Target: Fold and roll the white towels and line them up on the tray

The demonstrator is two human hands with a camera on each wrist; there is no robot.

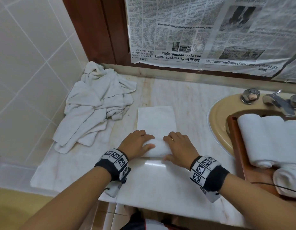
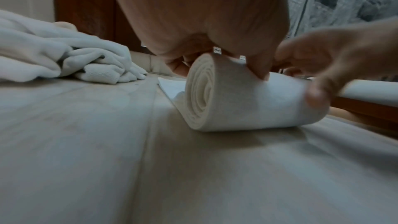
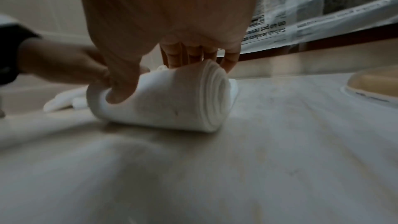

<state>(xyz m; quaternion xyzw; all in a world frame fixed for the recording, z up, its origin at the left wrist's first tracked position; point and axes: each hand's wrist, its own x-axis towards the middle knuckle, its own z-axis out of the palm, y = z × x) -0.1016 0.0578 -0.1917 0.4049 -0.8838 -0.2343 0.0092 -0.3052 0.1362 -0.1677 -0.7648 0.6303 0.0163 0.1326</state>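
Note:
A folded white towel (image 1: 156, 118) lies flat on the marble counter, its near end wound into a thick roll (image 1: 158, 147) (image 2: 241, 101) (image 3: 172, 98). My left hand (image 1: 139, 142) (image 2: 215, 54) grips the roll's left part, fingers over the top and thumb on the near side. My right hand (image 1: 178, 146) (image 3: 172, 57) grips the right part the same way. A wooden tray (image 1: 240, 146) at the right holds three rolled white towels (image 1: 268, 140). A heap of loose white towels (image 1: 97, 103) (image 2: 64, 57) lies at the back left.
A beige sink basin (image 1: 217, 117) with chrome taps (image 1: 275, 102) sits at the right under the tray. Newspaper (image 1: 210, 30) covers the wall panel behind. Tiled wall stands at the left. Bare marble counter (image 1: 160, 183) lies between me and the roll.

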